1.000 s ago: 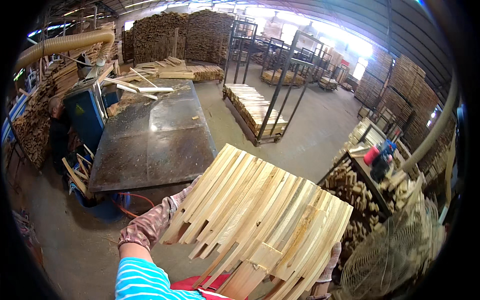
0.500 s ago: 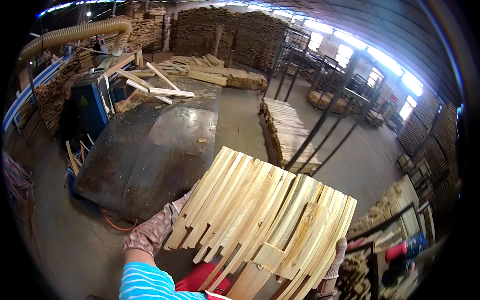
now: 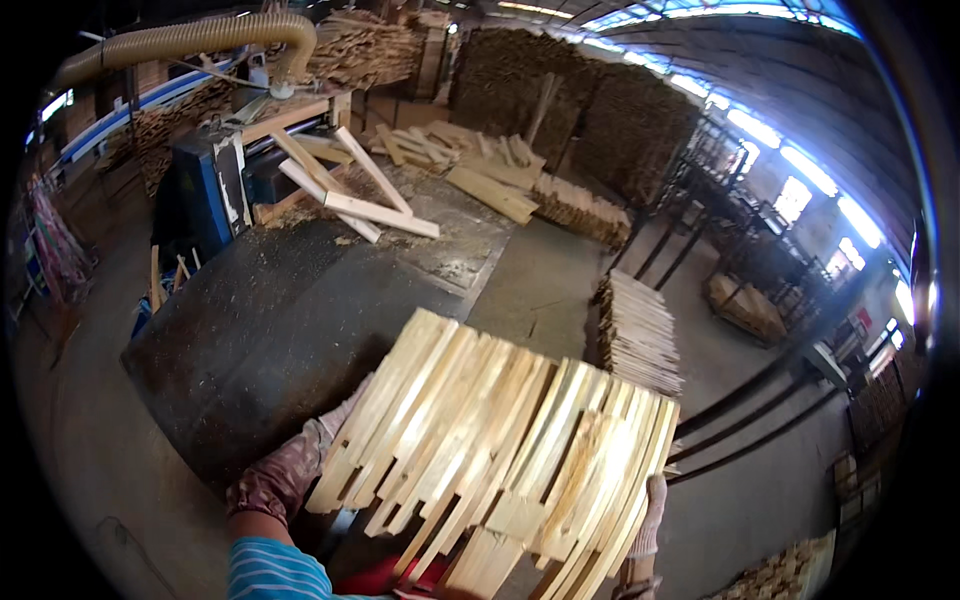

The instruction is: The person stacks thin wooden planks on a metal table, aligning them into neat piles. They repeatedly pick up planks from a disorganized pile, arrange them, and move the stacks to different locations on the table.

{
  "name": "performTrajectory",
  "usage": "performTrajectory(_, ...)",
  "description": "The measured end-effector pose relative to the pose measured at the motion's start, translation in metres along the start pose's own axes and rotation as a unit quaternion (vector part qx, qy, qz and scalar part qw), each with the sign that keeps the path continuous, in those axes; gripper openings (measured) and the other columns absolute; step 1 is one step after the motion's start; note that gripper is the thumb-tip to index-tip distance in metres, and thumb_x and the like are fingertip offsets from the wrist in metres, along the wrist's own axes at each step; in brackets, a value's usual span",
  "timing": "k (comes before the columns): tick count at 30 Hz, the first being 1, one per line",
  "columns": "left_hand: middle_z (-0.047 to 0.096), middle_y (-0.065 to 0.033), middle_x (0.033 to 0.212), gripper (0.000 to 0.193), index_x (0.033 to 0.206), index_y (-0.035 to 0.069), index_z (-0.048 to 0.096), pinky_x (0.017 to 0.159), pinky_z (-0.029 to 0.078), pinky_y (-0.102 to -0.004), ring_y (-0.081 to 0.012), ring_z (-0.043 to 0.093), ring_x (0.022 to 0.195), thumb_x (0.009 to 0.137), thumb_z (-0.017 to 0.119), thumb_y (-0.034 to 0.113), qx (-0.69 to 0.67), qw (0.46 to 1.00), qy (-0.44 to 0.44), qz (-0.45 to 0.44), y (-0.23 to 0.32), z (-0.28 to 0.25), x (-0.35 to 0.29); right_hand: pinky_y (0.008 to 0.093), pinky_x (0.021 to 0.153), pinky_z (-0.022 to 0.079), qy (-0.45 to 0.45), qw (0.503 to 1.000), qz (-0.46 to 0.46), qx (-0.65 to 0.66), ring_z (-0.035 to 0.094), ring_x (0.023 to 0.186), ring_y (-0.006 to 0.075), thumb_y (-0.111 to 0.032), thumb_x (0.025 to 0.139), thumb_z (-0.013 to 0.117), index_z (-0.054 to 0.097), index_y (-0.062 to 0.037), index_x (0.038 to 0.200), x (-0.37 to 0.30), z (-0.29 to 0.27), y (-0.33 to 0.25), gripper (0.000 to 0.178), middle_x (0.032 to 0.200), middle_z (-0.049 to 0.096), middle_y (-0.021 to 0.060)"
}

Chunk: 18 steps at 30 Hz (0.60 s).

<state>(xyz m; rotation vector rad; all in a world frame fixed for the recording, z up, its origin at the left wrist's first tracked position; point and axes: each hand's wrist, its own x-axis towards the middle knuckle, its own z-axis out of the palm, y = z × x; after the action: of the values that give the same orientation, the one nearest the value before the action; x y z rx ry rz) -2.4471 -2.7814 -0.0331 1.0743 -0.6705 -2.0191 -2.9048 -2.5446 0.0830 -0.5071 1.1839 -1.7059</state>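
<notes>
Between my two gloved hands I carry a wide bundle of pale wooden strips [image 3: 480,440], pressed side by side with uneven near ends. My left hand [image 3: 330,430], in a patterned glove, grips the bundle's left side; its fingertips are hidden behind the wood. At the opposite side my right hand [image 3: 650,515], in a light glove, presses the outermost strips, thumb showing. A few shorter pieces lie on top of the bundle near its lower right. The bundle is held in front of a dark metal table [image 3: 270,330].
Loose sticks [image 3: 365,205] lie crossed at the table's far end beside a blue machine [image 3: 205,190] with a ribbed hose [image 3: 190,42]. A stack of strips [image 3: 640,330] stands on the floor beyond the bundle, near dark metal posts [image 3: 745,395]. Tall wood piles [image 3: 520,85] rise behind.
My view has swung to the right, so the table and machine have shifted within it. The bundle is still in both hands and sits slightly further left in view.
</notes>
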Motion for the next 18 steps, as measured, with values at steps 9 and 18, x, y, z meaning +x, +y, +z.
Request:
performTrajectory(9, 0.065, -0.0130, 0.132, 0.083, 0.137, 0.008, 0.059, 0.097, 0.054, -0.0455, -0.0284, 0.064, 0.115, 0.090, 0.052, 0.076, -0.129, 0.971, 0.188, 0.074, 0.027, -0.050, 0.052, 0.0419, 0.090, 0.060, -0.183, 0.956, 0.227, 0.024, 0.070, 0.104, 0.0300, -0.052, 0.092, 0.068, 0.052, 0.0011, 0.139, 0.297, 0.121, 0.032, 0.073, 0.122, 0.068, 0.0183)
performTrajectory(18, 0.065, -0.0128, 0.133, 0.084, 0.138, 0.009, 0.058, 0.098, 0.054, -0.0457, -0.0285, 0.063, 0.116, 0.089, 0.051, 0.077, -0.279, 0.883, 0.337, 0.171, 0.041, -0.147, 0.100, 0.0375, 0.078, 0.059, -0.442, 0.843, 0.031, -0.305, 0.069, 0.094, 0.0236, -0.042, 0.098, 0.063, 0.058, -0.0018, 0.131, 0.563, 0.351, 0.227, 0.052, 0.110, 0.070, 0.0083)
